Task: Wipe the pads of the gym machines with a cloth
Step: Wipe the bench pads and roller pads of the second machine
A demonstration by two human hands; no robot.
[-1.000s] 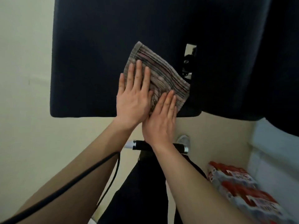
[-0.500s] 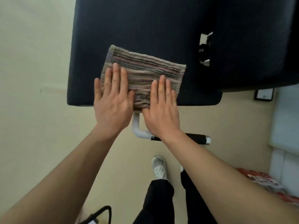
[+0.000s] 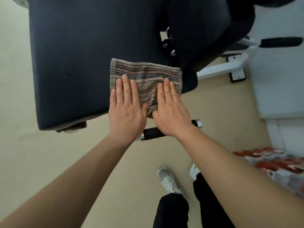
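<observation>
A striped cloth (image 3: 144, 74) lies flat on the near right corner of a large dark blue seat pad (image 3: 74, 63). My left hand (image 3: 126, 109) presses palm-down on the cloth's left part, fingers straight. My right hand (image 3: 171, 109) presses on its right part in the same way. The cloth's near edge is bunched between my two thumbs at the pad's front edge. A second dark pad (image 3: 205, 30) rises at the upper right, partly over the first.
A black grip handle with chrome ends (image 3: 153, 133) sticks out below the pad, under my wrists. The white machine frame (image 3: 220, 68) runs at the right. A wrapped pack of red-labelled bottles (image 3: 271, 163) lies on the beige floor near my shoes (image 3: 167, 180).
Both hands slid the cloth rightwards along the pad's front edge to its right corner. It had been turned from a slant to square with the edge, and my hands spread apart.
</observation>
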